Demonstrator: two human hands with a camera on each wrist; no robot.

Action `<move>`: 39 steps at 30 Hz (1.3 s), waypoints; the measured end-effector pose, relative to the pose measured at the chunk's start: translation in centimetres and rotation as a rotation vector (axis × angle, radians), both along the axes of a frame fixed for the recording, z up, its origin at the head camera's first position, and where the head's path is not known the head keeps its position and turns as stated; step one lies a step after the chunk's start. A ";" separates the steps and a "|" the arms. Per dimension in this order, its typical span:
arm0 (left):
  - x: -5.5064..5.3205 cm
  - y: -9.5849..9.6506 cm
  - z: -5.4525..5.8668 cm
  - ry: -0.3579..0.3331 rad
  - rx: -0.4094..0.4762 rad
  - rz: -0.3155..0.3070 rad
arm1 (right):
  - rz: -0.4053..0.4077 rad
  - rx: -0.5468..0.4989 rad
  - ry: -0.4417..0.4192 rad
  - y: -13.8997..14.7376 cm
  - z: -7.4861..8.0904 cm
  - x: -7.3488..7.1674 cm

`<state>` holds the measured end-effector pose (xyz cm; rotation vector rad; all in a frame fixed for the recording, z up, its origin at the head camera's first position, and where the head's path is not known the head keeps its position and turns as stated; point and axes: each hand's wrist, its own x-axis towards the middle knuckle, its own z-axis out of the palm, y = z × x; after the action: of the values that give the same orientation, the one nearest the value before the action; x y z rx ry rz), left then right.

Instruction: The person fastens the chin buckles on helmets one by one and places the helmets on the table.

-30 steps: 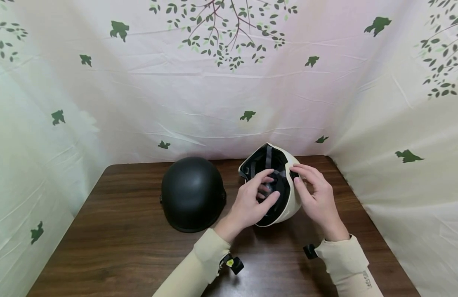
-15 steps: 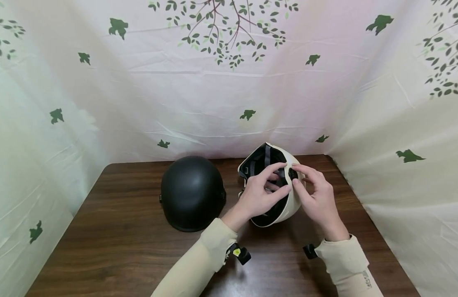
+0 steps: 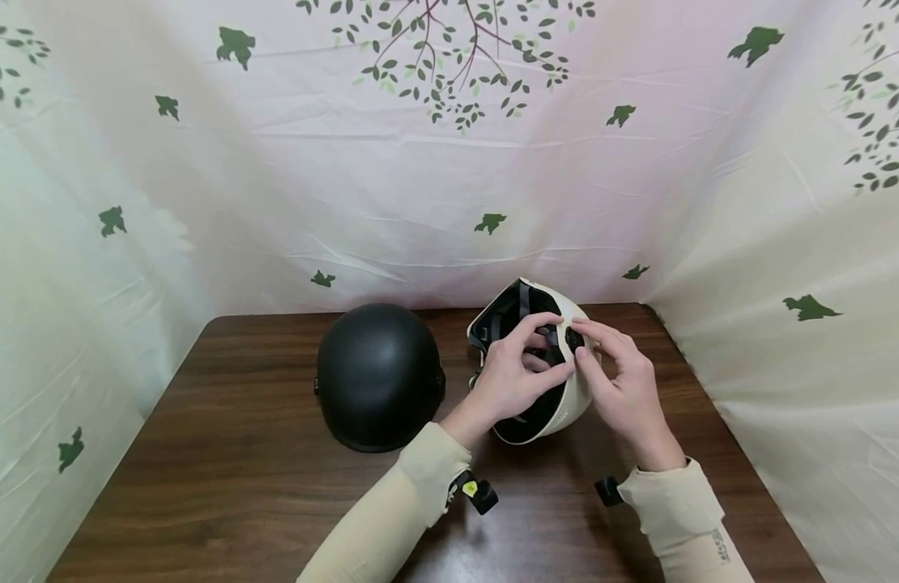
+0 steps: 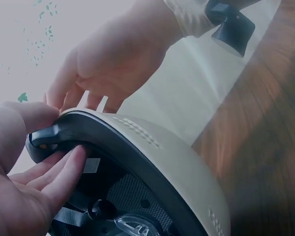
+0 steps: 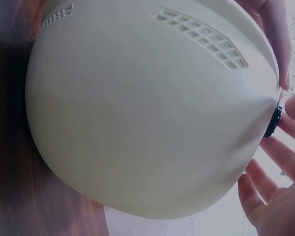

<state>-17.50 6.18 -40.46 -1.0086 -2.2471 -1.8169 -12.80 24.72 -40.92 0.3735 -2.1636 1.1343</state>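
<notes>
A cream helmet [image 3: 577, 397] lies tipped on the table with its black padded inside toward me. My left hand [image 3: 511, 376] grips its rim on the near side, some fingers inside the opening, as the left wrist view shows. On the outer side of the same rim, my right hand [image 3: 624, 389] has thumb and index finger at a small black knob [image 5: 274, 122]. Its other fingers rest along the shell. A grey strap [image 3: 525, 301] crosses the helmet's inside. To the left stands a matte black helmet [image 3: 379, 376], dome up, touched by neither hand.
Both helmets stand toward the back of a dark wooden table [image 3: 223, 453]. A white cloth with printed leaves and birds [image 3: 391, 186] hangs behind it and at both sides. The sleeves carry small black wrist cameras [image 3: 482, 495].
My left hand has moved right and slightly up, from over the cream helmet's opening to its rim beside the right hand. The right hand has stayed at the knob. The black helmet has not moved.
</notes>
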 end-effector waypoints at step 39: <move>-1.2 -2.9 -0.8 -0.126 0.243 -0.004 | 0.081 0.078 0.045 -0.4 0.6 -0.7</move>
<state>-18.67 3.30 -41.22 -0.8790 -2.0218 -2.1453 -13.48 24.30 -40.32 0.5207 -2.1754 1.0767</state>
